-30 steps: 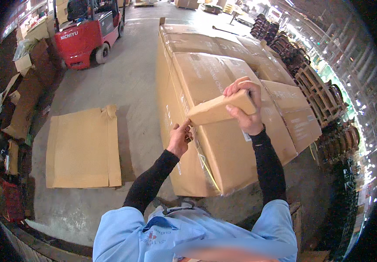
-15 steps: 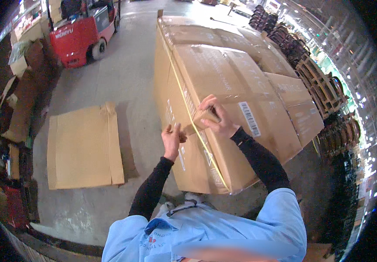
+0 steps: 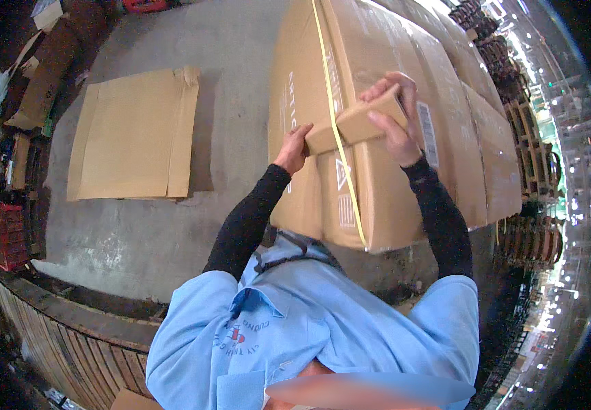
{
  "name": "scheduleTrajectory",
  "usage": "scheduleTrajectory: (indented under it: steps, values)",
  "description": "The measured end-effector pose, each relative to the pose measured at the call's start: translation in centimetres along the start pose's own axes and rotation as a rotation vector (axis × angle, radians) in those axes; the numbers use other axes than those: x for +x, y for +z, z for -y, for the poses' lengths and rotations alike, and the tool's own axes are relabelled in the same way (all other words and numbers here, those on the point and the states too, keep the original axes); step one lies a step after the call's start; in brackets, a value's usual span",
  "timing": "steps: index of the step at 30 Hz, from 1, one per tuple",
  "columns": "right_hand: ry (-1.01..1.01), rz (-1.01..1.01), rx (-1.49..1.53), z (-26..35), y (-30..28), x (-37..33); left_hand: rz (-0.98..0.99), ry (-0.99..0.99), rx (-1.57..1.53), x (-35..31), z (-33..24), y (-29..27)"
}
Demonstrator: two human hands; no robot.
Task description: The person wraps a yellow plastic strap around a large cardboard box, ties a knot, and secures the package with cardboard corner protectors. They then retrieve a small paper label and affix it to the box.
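Observation:
A folded piece of cardboard (image 3: 362, 124) lies across the upper edge of a large brown carton (image 3: 394, 205). A yellow strap (image 3: 351, 186) runs along the carton and crosses over the cardboard piece. My right hand (image 3: 399, 126) grips the piece's right end, thumb on the near side and fingers on the far side. At its left end, by the carton's side face, my left hand (image 3: 294, 148) is closed on it, with some fingers hidden.
On the floor to the left lies a flat cardboard sheet (image 3: 131, 137). More wrapped cartons (image 3: 490, 140) adjoin the large one. Wooden pallets (image 3: 531, 147) stand on the right. A red crate (image 3: 12, 236) is at the far left, and a slatted wooden edge (image 3: 70, 335) runs along the lower left.
The cardboard piece now spans beneath the strap, with both hands at its ends. My right hand has moved right and up. The view has shifted, leaving only a bit of the red forklift.

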State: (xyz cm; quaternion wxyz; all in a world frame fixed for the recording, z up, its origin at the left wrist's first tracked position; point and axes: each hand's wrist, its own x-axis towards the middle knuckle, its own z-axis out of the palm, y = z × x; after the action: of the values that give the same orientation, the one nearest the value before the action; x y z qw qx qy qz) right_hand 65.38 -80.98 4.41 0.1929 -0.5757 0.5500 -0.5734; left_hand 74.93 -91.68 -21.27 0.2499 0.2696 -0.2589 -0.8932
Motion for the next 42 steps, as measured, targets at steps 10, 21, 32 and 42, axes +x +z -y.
scheduleTrajectory:
  steps: [10,21,32,42]
  values:
    - [-0.451,0.047,-0.195,7.8,3.1,-18.0,0.163,0.425,0.391,-8.3,0.7,3.2]
    - [-0.303,0.223,0.173,6.5,-0.8,-15.5,-0.311,0.37,0.073,-17.0,4.1,1.0]
    - [-0.525,0.284,-0.112,8.7,0.5,-16.7,-0.126,0.398,0.127,-12.0,5.2,3.2]
    - [-0.581,0.256,0.235,6.2,-1.2,-16.9,-0.271,0.452,0.224,-14.6,2.0,3.8]
